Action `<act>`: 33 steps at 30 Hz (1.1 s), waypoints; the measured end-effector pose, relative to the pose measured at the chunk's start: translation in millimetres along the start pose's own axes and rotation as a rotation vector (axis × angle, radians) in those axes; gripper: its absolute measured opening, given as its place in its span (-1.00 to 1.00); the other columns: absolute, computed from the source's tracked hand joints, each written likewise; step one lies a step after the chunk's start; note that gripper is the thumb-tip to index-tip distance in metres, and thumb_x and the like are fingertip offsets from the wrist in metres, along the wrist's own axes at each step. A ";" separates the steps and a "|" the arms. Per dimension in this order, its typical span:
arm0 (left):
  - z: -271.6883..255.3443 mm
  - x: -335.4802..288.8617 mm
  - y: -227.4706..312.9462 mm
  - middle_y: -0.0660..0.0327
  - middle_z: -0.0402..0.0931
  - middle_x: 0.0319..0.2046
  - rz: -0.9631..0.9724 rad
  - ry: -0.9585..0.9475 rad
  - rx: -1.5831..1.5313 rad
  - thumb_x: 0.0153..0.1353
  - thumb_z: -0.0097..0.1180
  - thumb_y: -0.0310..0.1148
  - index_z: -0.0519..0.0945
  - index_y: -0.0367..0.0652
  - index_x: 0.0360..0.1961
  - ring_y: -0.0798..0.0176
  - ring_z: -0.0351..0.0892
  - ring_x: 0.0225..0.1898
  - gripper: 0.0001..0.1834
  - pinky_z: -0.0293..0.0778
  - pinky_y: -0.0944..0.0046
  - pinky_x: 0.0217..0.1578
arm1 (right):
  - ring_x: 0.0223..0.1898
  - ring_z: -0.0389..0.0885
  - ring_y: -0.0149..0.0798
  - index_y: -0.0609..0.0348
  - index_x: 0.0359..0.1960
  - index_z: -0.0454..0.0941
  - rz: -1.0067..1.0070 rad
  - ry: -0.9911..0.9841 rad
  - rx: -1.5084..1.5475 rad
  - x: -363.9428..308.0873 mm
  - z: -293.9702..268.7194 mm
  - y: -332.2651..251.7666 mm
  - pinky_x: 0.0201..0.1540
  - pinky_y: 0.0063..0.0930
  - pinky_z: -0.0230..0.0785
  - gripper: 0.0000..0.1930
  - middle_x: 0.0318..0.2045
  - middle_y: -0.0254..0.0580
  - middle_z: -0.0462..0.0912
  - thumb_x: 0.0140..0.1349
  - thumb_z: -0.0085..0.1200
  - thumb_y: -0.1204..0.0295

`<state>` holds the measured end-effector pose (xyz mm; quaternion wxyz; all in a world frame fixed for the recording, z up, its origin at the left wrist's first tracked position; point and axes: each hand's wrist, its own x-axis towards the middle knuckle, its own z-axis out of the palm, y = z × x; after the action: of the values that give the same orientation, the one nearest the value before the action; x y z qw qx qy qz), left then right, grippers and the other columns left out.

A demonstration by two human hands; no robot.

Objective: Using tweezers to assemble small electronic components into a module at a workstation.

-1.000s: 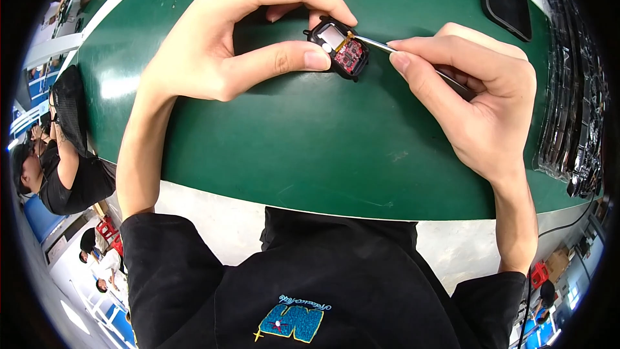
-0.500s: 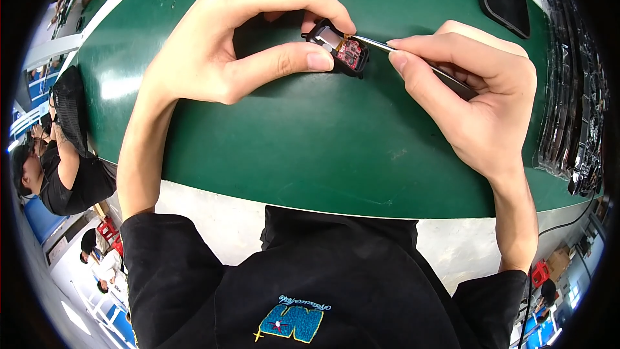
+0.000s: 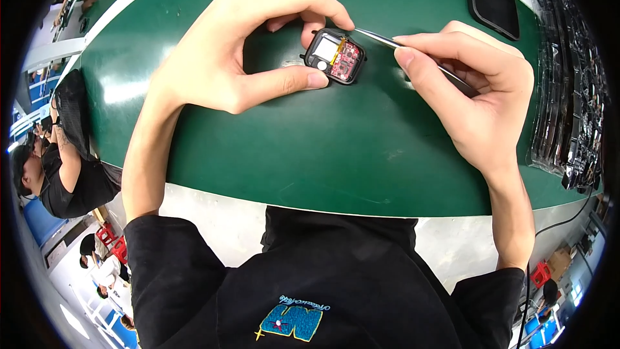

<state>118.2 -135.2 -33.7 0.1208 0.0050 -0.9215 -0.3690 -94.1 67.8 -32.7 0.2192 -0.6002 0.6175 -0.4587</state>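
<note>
Between the thumb and fingers of my left hand [image 3: 226, 52] is a small black smartwatch case [image 3: 359, 72] without its cover. Inside it show a silvery-white battery [image 3: 327, 48], a strip of yellow tape, a small round white part and a red circuit board [image 3: 347, 59]. My right hand [image 3: 478, 84] grips a pair of metal tweezers [image 3: 381, 39] like a pen. The tweezers' tip is at the case's upper edge, close to my left index fingertip; whether it touches the case I cannot tell.
A black phone [image 3: 492, 0] lies at the table's far right. Trays of black parts in clear plastic [image 3: 562, 84] line the right side of the green table [image 3: 310, 155]. At the left sits another person in black [image 3: 77, 178], beside a black mesh bag [image 3: 70, 106].
The watch case has turned in my left hand, so its inside now faces up more fully. The tweezers' tip has shifted slightly up and left.
</note>
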 end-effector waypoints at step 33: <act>94.2 322.1 149.8 0.11 0.70 -0.01 0.700 -0.187 0.025 0.19 0.59 -0.25 0.75 -0.24 0.07 0.01 0.67 0.02 -0.52 0.57 0.04 0.13 | -0.38 0.69 0.19 0.38 -0.45 0.67 -0.068 0.109 0.185 0.4 1.4 23.1 -0.18 0.02 0.53 -0.83 -0.48 0.13 0.68 0.20 0.22 0.47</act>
<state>-203.8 6.1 73.0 0.1548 -0.3430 -0.8789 -0.2930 -105.6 63.7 -52.4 0.2240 -0.5722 0.5629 -0.5527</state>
